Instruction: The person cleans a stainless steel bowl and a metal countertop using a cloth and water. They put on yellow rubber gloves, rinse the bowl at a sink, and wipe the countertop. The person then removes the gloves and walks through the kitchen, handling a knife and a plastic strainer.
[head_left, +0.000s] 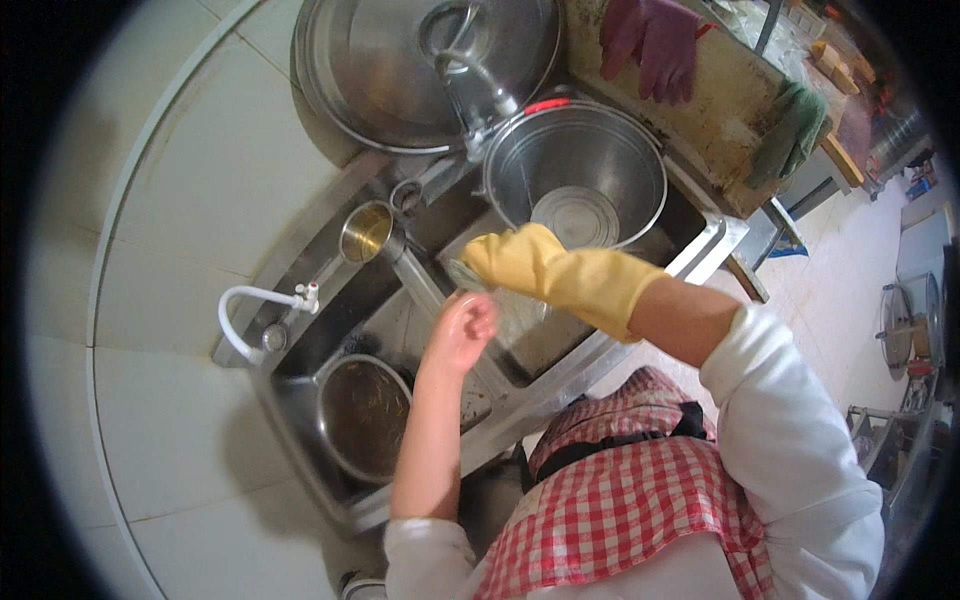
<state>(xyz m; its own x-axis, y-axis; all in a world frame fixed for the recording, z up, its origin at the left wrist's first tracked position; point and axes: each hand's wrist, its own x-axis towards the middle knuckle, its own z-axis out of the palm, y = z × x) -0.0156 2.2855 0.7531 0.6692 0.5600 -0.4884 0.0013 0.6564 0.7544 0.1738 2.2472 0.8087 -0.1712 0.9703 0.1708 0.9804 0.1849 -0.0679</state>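
A yellow rubber glove covers my right hand (517, 259). Its fingers are closed around a greyish, pad-like thing (466, 276) over the divider of a steel double sink (585, 356). My left hand (465, 326) is bare and looks wet. Its fingers are curled just below the glove, and whether they grip something cannot be told. Beneath the glove, a pale see-through thing (523, 319) shows in the right basin, too blurred to name. Beyond my right hand, a large steel pot (630, 161) stands in that basin.
A round pan (367, 420) of brown liquid sits in the left basin. A metal cup (366, 231) stands on the sink's back ledge, near a white faucet (259, 292). Behind is a big steel lid (375, 67). Purple gloves (667, 52) and a green cloth (791, 131) hang at right.
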